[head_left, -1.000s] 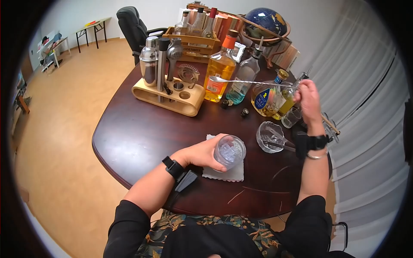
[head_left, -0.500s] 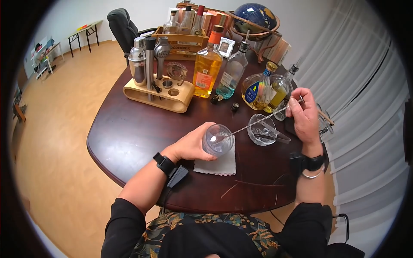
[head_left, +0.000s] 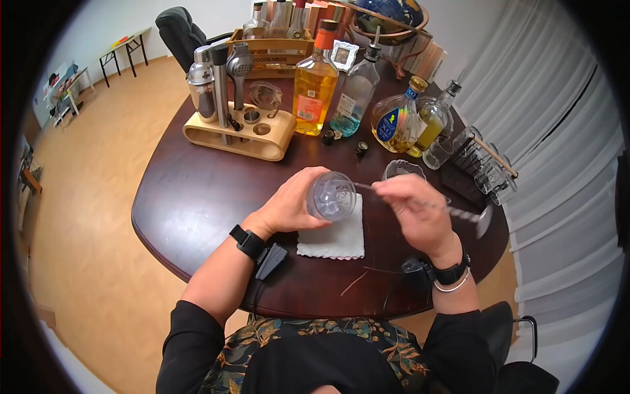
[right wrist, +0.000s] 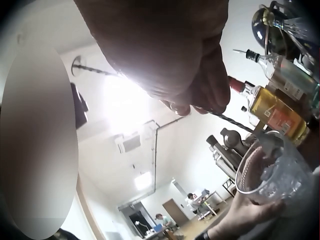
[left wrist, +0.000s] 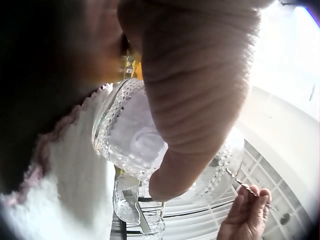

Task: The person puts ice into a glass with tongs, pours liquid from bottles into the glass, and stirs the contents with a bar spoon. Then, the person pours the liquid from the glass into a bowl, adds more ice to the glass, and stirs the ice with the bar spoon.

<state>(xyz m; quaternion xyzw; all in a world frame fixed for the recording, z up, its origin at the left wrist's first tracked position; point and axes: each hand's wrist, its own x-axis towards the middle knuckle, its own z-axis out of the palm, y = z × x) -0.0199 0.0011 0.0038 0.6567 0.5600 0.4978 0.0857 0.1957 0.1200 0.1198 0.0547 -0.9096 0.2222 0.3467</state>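
My left hand [head_left: 289,203] grips a clear glass [head_left: 336,200] with a beaded pattern, its thumb on the near side. Chunks of ice [right wrist: 287,182] lie in the glass, which leans over the far part of a white scallop-edged cloth [head_left: 331,241]. Between the fingertips of my right hand [head_left: 420,213] is a long bar spoon [head_left: 463,213] with a twisted stem. One end of the spoon reaches in at the glass's rim; its round disc end sticks out to the right, blurred. The spoon's bowl is hidden in the glass.
Behind the right hand sits a glass bowl [head_left: 403,171], partly covered. A wooden bar-tool stand [head_left: 275,141], an orange-labelled bottle [head_left: 312,98], a pourer bottle [head_left: 354,102] and an XO bottle [head_left: 394,125] stand farther back. A glass rack [head_left: 489,161] is at the right edge.
The right hand has brought the spoon down from above the bottles into the glass, then moved left and nearer the glass. The left hand keeps hold of the glass.
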